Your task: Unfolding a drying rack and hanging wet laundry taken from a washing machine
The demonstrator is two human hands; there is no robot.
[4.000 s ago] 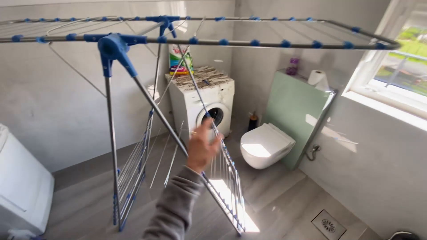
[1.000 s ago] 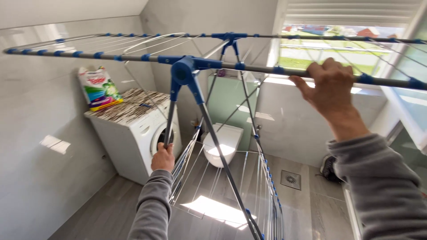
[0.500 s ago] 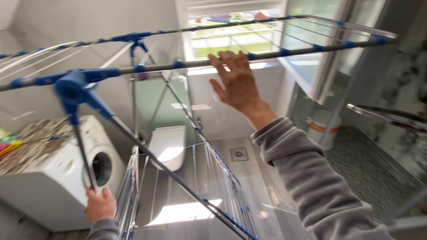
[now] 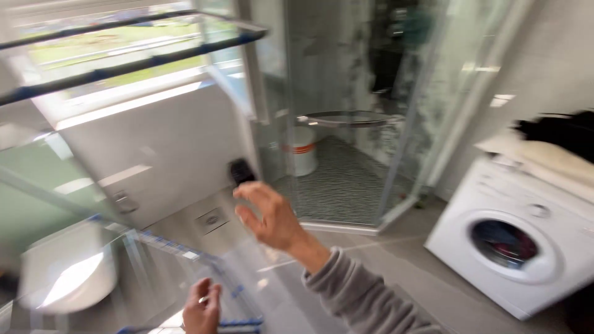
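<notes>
Head view: drying rack (image 4: 124, 62) top rail slanting up rightward

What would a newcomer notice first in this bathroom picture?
First the right hand, raised open and empty in the middle, in a grey sleeve. At the right stands a white washing machine with laundry piled on top, and behind the hand a glass shower cabin. The left hand is low, near the blurred drying rack.

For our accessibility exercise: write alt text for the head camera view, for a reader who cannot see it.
A person's right hand hangs open in mid-air and the left hand sits low by a blurred drying rack in a bathroom. A washing machine stands right, a glass shower cabin behind.
</notes>
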